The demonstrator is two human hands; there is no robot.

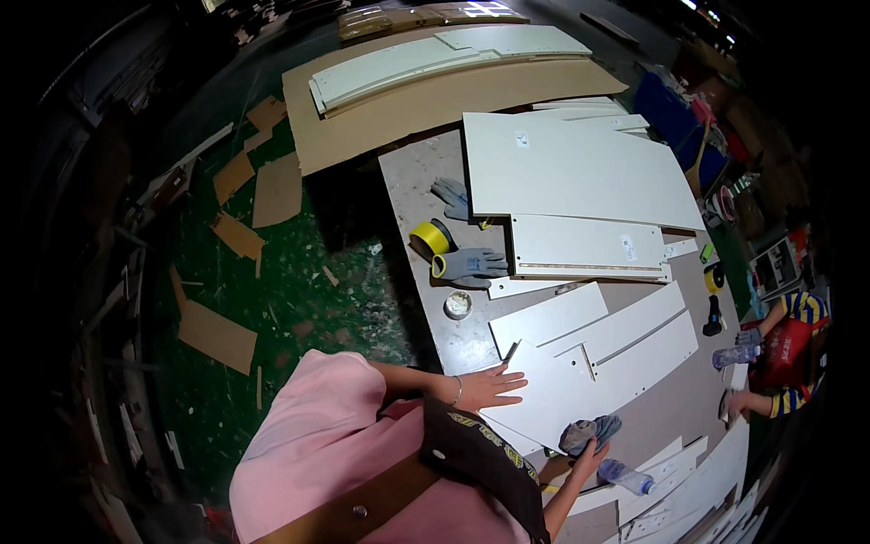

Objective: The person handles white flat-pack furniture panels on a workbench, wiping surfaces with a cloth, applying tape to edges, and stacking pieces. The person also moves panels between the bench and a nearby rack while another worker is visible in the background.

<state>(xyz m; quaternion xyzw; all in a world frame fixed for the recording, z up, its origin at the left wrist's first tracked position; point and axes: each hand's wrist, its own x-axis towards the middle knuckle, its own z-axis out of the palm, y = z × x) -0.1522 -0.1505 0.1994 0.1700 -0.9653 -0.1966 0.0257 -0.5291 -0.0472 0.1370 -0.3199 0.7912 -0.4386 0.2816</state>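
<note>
My left hand (489,388) lies flat with its fingers spread, at the left edge of a white board (535,403) on the worktable. A bunched grey cloth (587,435) is gripped in my right hand (587,461), over the board's near right corner. Beside that hand a clear plastic bottle (627,476) lies on its side. Beyond the board are more white panels (548,317), some with drilled holes and one with a long groove. The underside of my right palm is hidden from sight.
Grey gloves (471,264), yellow tape (430,238) and a small round tub (458,306) sit on the table's left side. Large panels (571,168) are stacked at the far end. Across the table on the right, a co-worker (787,354) works. Cardboard scraps (217,335) litter the green floor.
</note>
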